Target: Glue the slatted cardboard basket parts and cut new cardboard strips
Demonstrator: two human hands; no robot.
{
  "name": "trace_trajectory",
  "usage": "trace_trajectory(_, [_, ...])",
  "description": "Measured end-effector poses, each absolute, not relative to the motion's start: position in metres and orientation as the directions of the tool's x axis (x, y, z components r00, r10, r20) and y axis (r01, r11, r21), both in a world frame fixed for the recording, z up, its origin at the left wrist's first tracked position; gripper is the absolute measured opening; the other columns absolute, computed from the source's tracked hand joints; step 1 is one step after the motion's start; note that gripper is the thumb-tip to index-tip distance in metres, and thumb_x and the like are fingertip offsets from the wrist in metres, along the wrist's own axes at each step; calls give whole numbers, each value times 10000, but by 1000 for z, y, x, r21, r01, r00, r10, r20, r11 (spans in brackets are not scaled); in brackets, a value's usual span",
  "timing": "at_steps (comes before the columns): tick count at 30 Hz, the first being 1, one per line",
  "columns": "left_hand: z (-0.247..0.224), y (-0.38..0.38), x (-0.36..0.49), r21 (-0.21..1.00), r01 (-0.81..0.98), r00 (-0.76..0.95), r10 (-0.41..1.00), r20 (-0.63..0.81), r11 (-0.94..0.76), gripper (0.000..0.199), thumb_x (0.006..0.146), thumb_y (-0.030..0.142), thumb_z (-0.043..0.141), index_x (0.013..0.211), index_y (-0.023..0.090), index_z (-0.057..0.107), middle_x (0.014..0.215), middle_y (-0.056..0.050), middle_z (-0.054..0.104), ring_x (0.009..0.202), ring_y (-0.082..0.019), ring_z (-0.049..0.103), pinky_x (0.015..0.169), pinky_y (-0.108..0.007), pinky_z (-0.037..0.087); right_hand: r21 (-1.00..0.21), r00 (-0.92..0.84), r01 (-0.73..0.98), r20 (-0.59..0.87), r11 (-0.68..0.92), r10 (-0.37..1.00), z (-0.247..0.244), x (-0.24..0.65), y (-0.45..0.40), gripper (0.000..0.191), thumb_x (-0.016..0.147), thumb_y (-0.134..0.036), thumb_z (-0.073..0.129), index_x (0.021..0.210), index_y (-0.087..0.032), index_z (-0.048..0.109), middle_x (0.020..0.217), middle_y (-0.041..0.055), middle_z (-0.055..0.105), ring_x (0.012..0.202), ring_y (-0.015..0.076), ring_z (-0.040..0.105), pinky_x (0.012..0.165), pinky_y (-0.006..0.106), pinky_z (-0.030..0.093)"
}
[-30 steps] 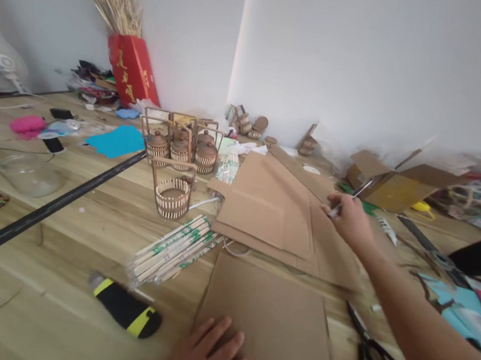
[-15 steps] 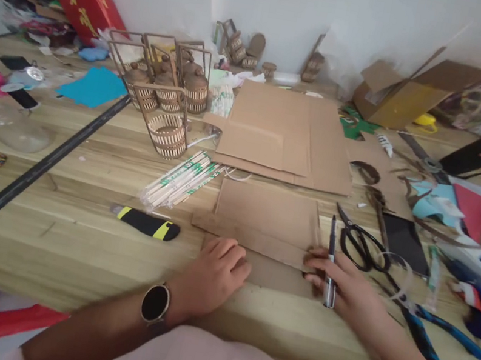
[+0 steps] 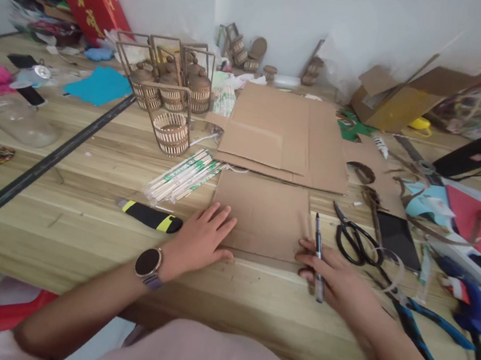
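Observation:
My left hand (image 3: 200, 240) lies with its fingers spread at the left edge of a brown cardboard piece (image 3: 264, 218). A pen (image 3: 318, 257) is held in my right hand (image 3: 329, 271), whose fingertips are at the cardboard's lower right corner. Along the near edge of this piece runs a narrow cardboard band; whether it is a separate strip is unclear. Left of my left hand lies a black and yellow cutter (image 3: 149, 216). Black-handled scissors (image 3: 357, 239) rest to the right of the pen.
Larger cardboard sheets (image 3: 276, 131) lie behind. Wrapped sticks (image 3: 185, 177) and small woven baskets (image 3: 172, 132) stand or lie at the left back. Blue-handled pliers (image 3: 422, 324), a glue gun (image 3: 475, 305) and a black phone-like slab (image 3: 399, 238) are at the right.
The strip that lay slanting across the cardboard no longer shows there. My left hand has moved left and spread its fingers. My right hand has shifted slightly left with the pen.

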State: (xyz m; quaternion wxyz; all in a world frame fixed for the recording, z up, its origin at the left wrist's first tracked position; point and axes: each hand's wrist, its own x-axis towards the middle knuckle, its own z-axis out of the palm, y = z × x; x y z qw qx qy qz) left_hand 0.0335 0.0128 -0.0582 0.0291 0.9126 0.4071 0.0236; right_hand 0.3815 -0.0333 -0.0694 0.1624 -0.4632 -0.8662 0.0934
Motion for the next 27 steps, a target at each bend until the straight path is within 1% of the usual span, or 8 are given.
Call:
trace_trajectory(5, [-59,37,18,102,709,700,714,14,-698,662,970,565,560,1478,146,484,1584,-171,432,1475,-368,369,1135,-500,395,-304,-504,766,262,566,823,-73,373,-22,194,964,-300,558,1045,-212,712,1205,164,731,1230,282,657,967,431,575])
trace_trajectory(8, [-55,47,0,192,648,751,660,-1,-737,501,1003,460,560,1429,198,547,1531,-98,523,1443,-276,440,1154,-431,385,-297,-477,770,321,565,818,-84,377,-26,198,965,-295,556,1062,-215,708,1250,163,721,1251,289,641,984,454,556])
trace_trajectory(10, [-52,50,-10,235,647,745,667,9,-725,378,1024,357,537,1372,226,607,1475,-62,586,1396,-239,492,1143,-419,400,-289,-464,775,343,562,817,-90,381,-29,213,964,-291,555,1098,-232,709,1321,150,694,1276,291,621,1025,480,526])
trace_trajectory(12, [-49,50,-16,250,665,724,689,12,-704,320,1018,285,538,1309,235,662,1426,-46,629,1334,-237,538,1113,-428,428,-283,-458,782,344,556,820,-94,383,-31,229,961,-289,558,1130,-258,709,1362,125,677,1294,289,606,1052,496,505])
trace_trajectory(15, [-48,47,-16,251,685,704,710,10,-684,298,1002,232,550,1261,240,698,1393,-33,654,1232,-242,586,1060,-439,468,-294,-446,787,335,542,830,-93,383,-32,237,958,-277,552,1129,-275,716,1360,104,682,1291,288,607,1037,495,518])
trace_trajectory(21, [-52,39,-7,300,653,720,693,41,-696,285,997,193,552,1223,226,723,1353,-32,676,1143,-228,593,1018,-412,495,-330,-393,804,330,495,858,-87,386,-29,201,949,-290,568,1074,-268,724,1272,118,730,1215,302,661,992,524,540])
trace_trajectory(24, [-52,35,-2,345,610,747,663,51,-714,250,978,216,610,1194,218,737,1327,-33,691,1108,-225,587,991,-389,506,-392,-334,809,304,437,892,-85,393,-31,197,938,-303,589,1072,-271,730,1248,113,741,1200,303,673,1004,534,536])
trace_trajectory(27, [-51,34,0,370,576,764,641,73,-729,237,970,223,628,1177,213,744,1312,-46,698,1096,-225,587,982,-380,511,-471,-285,784,303,403,909,-83,399,-36,206,936,-301,595,1080,-268,738,1234,107,746,1176,290,688,1009,500,548])
